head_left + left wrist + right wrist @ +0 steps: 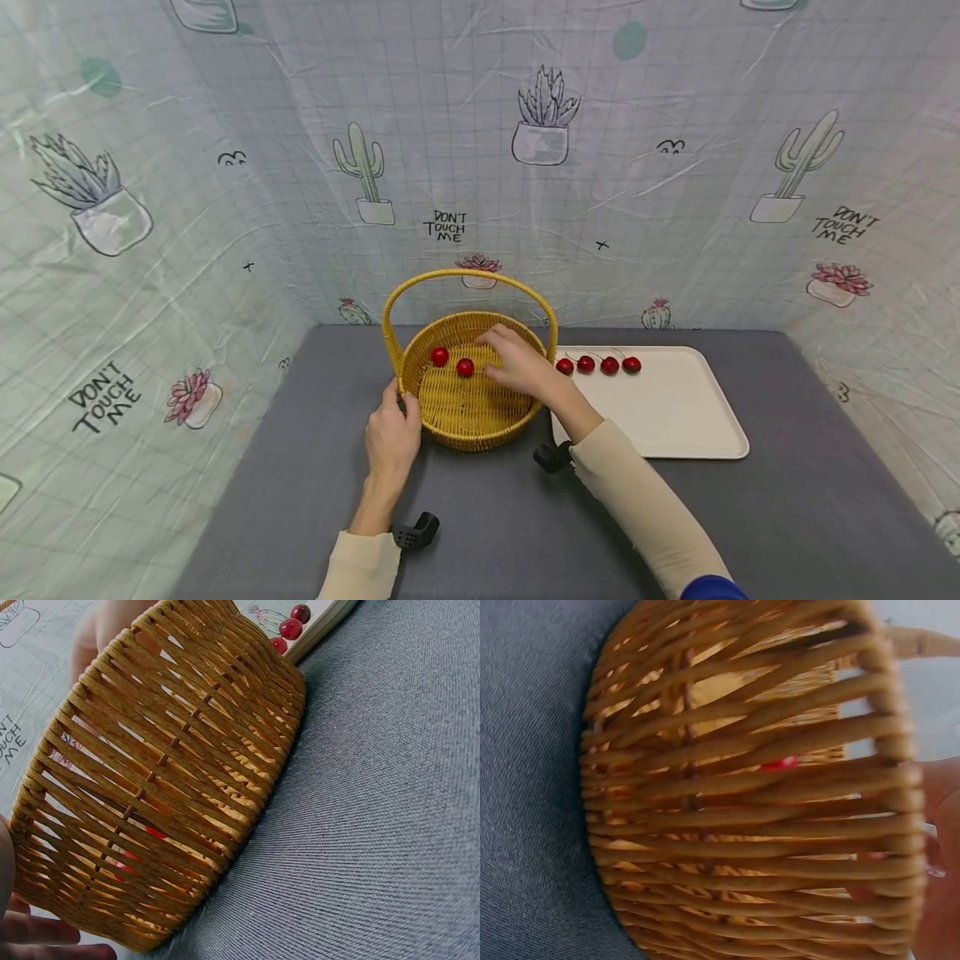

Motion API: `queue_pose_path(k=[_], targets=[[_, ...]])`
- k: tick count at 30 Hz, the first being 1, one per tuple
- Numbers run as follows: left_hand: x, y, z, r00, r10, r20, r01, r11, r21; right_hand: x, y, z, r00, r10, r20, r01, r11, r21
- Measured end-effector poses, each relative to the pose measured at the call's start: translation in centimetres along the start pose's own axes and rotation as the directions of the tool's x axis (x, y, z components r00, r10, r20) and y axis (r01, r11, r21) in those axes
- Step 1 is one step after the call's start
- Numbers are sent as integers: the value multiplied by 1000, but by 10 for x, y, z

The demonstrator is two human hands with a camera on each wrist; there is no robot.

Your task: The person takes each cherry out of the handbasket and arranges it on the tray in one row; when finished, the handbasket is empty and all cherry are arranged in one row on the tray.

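Observation:
A yellow wicker basket [468, 437] with a tall arched handle stands on the grey table. Two red cherries, one at the left [439, 357] and another nearer the middle [465, 367], lie inside it. My left hand [393, 435] grips the basket's left rim, with the thumb near the handle's base. Over the basket's right side reaches my right hand [517, 363], its fingers spread and bent down beside the middle cherry, holding nothing visible. In the right wrist view the woven wall [750, 802] hides most of that hand.
A white rectangular tray [667, 408] lies right of the basket, under my right forearm. Several stemmed cherries [609, 365] are lined up along its far left part. A patterned cloth [600, 192] forms walls behind and beside the grey table [300, 483].

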State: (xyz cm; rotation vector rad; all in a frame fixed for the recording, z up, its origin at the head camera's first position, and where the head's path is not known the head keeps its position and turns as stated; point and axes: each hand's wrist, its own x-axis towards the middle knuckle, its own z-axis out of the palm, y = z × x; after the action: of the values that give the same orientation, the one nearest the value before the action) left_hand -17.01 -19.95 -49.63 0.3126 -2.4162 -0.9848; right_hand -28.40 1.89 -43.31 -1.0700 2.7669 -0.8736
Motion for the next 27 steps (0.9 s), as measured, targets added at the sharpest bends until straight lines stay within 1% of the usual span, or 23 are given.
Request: queue_pose_path(k=[3,9,14,22,27], targets=[[-1,0,-1,1000,-4,0,4,1000,2,6,2,4,999,23,36,-23,1000,-18],[-2,0,-1,1000,-5,-2,5,1000,7,19,3,12,994,33,108,-27,998,-60],[-3,0,-1,1000,-16,17,16,1000,15,31,2,21,982,60,182,-39,992,-117],[-3,1,-1,999,-29,26,29,999,24,42,0,35,960,75,271,-9,972,-237],[-3,0,-2,1000,-18,22,18,1000,25,44,0,38,950,70,305,15,964,-266]])
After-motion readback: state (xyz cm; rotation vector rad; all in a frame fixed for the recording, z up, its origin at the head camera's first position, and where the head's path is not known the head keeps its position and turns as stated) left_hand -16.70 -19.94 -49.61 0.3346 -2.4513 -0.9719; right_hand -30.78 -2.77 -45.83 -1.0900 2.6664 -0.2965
